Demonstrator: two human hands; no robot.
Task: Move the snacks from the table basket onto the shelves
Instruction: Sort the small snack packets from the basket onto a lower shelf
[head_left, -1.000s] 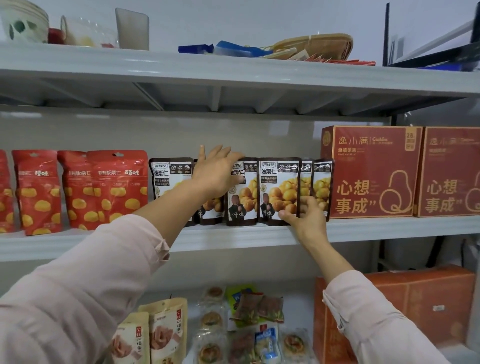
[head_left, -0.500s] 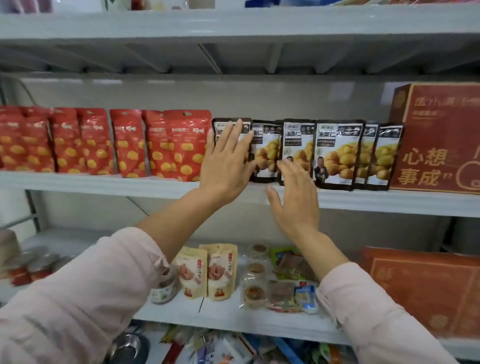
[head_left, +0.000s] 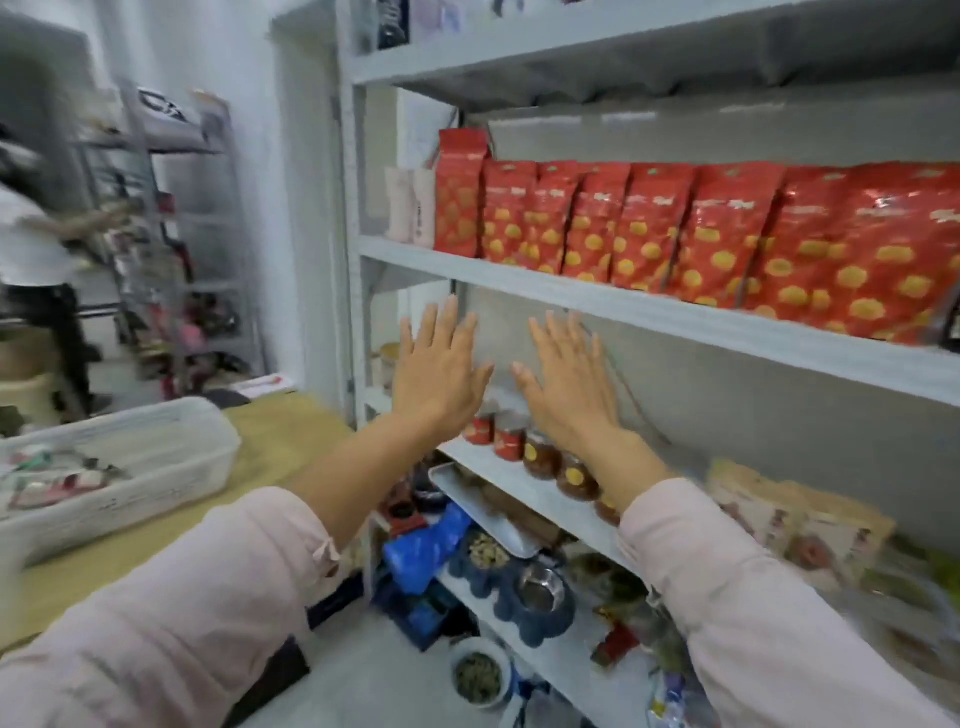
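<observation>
head view: both arms reach forward in pale pink sleeves, and the left hand (head_left: 441, 371) and the right hand (head_left: 569, 376) are lifted side by side, backs toward the camera, near each other but not touching. all fingers are straight and a little apart, and they hold nothing. the white basket (head_left: 171, 467) stands on the table (head_left: 283, 434) at the left, well apart from the fingers, with blurred snacks (head_left: 57, 480) inside. red packets (head_left: 675, 228) stand in a row on the shelf (head_left: 649, 317) above the hands.

Single head view, wide-angle, close, faces shelves (head_left: 623, 309) obliquely, tilted down.
</observation>
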